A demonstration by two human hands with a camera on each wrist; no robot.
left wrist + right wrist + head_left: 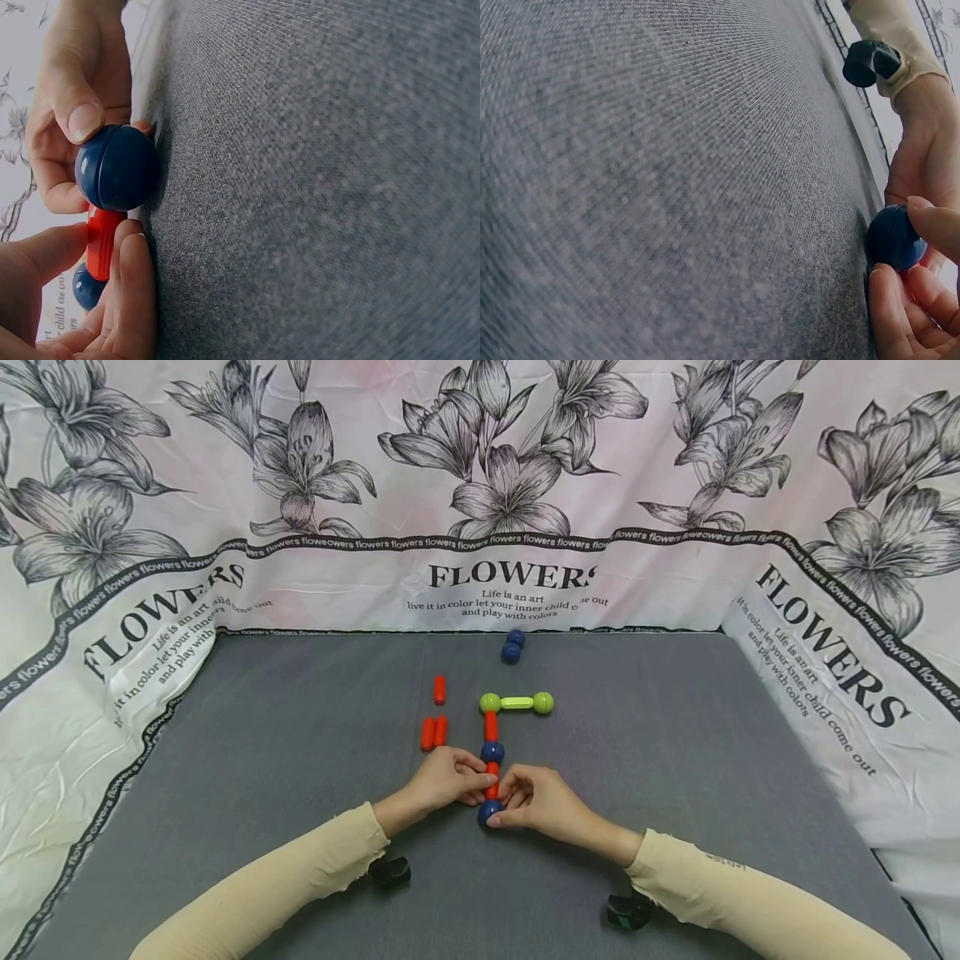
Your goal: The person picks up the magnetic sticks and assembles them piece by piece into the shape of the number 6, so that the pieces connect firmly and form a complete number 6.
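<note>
My left hand (452, 776) pinches a short red rod (102, 244) between thumb and fingers. At the rod's near end my right hand (542, 801) grips a blue ball (118, 168), its thumb on top. Rod and ball touch, in line. A second blue ball (492, 752) joins the rod's far end, followed by another red rod (491, 726) and a green ball (490, 702). From there a green rod (516, 702) runs right to a second green ball (543, 702). In the right wrist view, fingers hide most of the held rod.
Three loose red rods (440, 690) lie left of the joined pieces. Two blue balls (511, 652) sit near the back edge of the grey table (637, 710). Behind it hangs a flower-printed cloth (510, 585). Dark wrist cameras (391, 872) are worn below both sleeves.
</note>
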